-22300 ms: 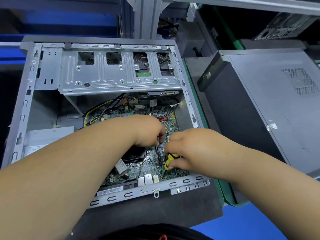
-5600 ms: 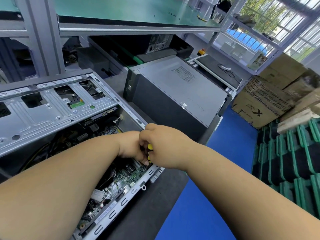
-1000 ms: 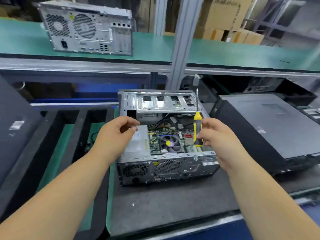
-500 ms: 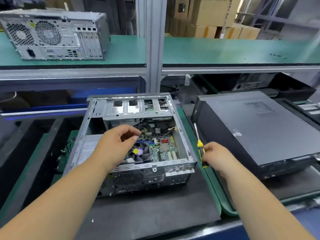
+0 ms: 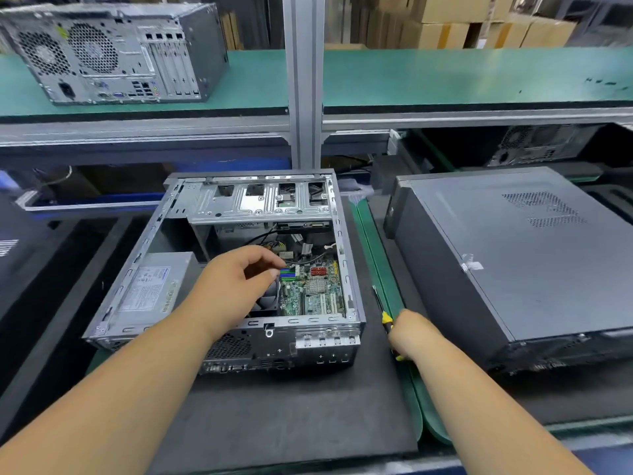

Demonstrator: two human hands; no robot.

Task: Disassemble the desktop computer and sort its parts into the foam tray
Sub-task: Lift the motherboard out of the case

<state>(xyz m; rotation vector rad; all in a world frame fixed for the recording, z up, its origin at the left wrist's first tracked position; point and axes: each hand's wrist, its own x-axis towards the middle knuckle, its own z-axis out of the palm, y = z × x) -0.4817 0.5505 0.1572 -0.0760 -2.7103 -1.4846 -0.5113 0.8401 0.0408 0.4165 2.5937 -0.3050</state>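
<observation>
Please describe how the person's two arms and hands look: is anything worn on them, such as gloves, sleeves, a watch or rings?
Both forearms are bare as far as the picture shows; no sleeve edge comes into view. The left hand and the right hand wear no gloves. No watch, bracelet or wrist strap shows on either wrist, and no ring shows on the visible fingers. No marks or tape appear on the arms.

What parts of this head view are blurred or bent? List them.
Head view: wide-angle bend curves the shelf edge and swells both forearms near the bottom; the open computer case and motherboard read fairly sharp; the cardboard boxes at the top look soft; glare shows on the drive cage.
</observation>
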